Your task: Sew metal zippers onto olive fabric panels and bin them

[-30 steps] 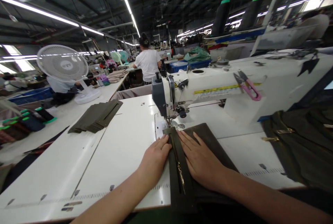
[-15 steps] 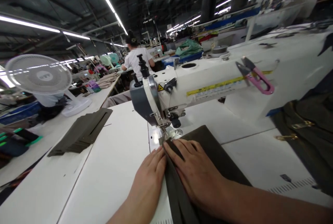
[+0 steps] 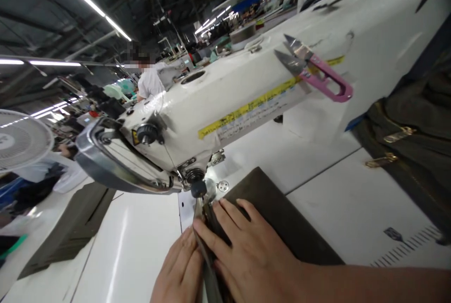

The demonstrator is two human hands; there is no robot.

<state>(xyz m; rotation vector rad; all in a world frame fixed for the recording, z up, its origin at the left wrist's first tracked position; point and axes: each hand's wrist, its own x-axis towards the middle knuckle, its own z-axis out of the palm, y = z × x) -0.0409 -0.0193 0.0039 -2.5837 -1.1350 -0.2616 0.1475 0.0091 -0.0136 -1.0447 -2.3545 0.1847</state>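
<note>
Dark cloth (image 3: 287, 221) at sewing machine (image 3: 229, 88), likely light, pliant; hold along folded edge (image 3: 208, 272): right hand (image 3: 246, 249) spread on it, left hand (image 3: 179, 265) grip unclear.

L hand (image 3: 179, 268) cropped, needle prob. hidden

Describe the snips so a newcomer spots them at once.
Start with the white sewing machine slanting across the picture. A yellow strip runs along its side, and the snips overlap that strip toward its right end, metal blades pointing up and left. Their pink handle sets them apart from the white body and yellow strip around them.
</note>
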